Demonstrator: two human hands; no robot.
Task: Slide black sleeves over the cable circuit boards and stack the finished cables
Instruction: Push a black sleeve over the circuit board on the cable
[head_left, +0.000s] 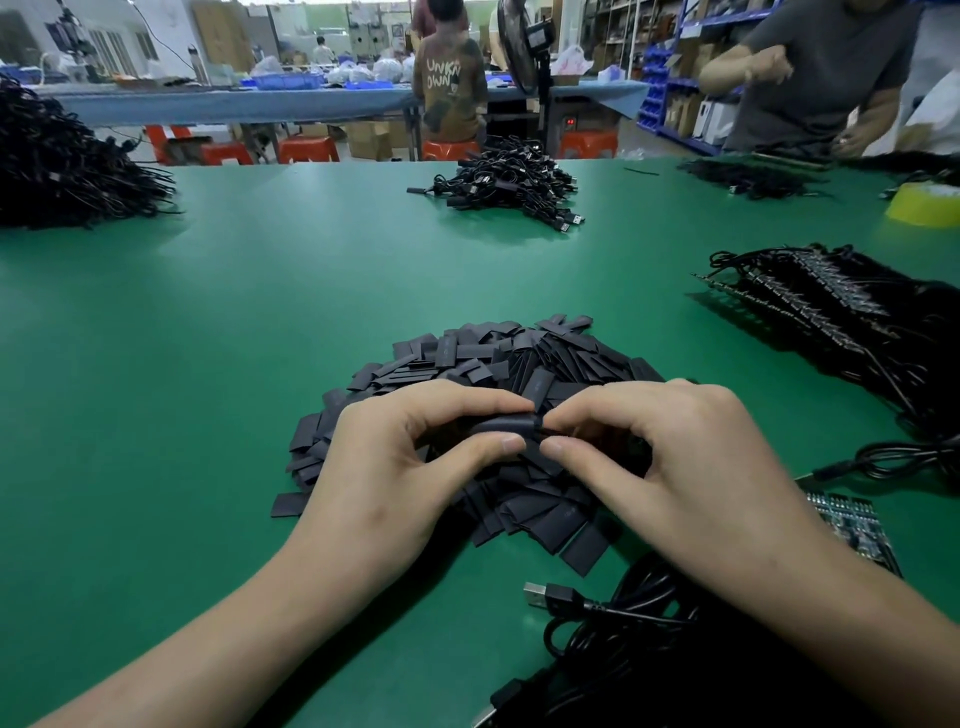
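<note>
A heap of flat black sleeves (498, 364) lies on the green table (208, 338) in front of me. Above its near side, my left hand (395, 462) pinches one black sleeve (506, 427) between thumb and forefinger. My right hand (665, 457) meets it from the right, pinching the cable end at the sleeve's mouth; the circuit board there is hidden by my fingers. That cable (623, 613) with a USB plug runs down under my right forearm. A row of bare circuit boards with cables (831, 312) lies at the right.
A finished pile of black cables (504, 176) sits at the table's far middle, and a big cable mound (62, 161) at the far left. One loose circuit board (852, 525) lies beside my right wrist. A yellow tape roll (924, 205) and another person's arms are far right.
</note>
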